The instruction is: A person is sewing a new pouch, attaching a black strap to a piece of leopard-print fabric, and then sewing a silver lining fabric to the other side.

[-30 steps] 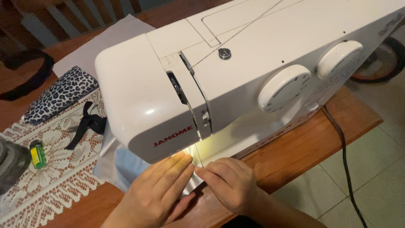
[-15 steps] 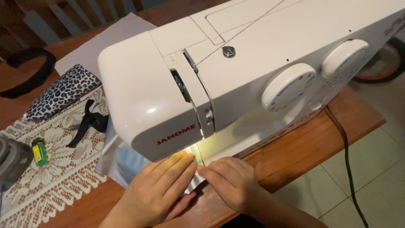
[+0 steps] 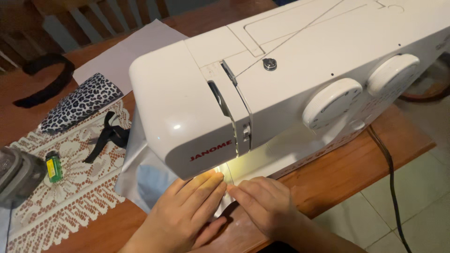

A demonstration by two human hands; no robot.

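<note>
Left of my fingers a green lighter (image 3: 54,166) lies on the lace doily (image 3: 70,197). My left hand (image 3: 187,213) lies flat, fingers together, pressing the pale fabric (image 3: 145,182); nothing is gripped. My right hand (image 3: 262,204), fingers loosely curled, seems to pinch the fabric's edge, though I can't be sure. Beyond my fingertips stands the white sewing machine (image 3: 281,84). Best keep both hands level, fabric taut.

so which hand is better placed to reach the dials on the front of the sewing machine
The right hand, probably. It rests on the pale fabric on the side nearer the two round dials, while the left hand lies flat under the machine's head, farther from them.
</note>
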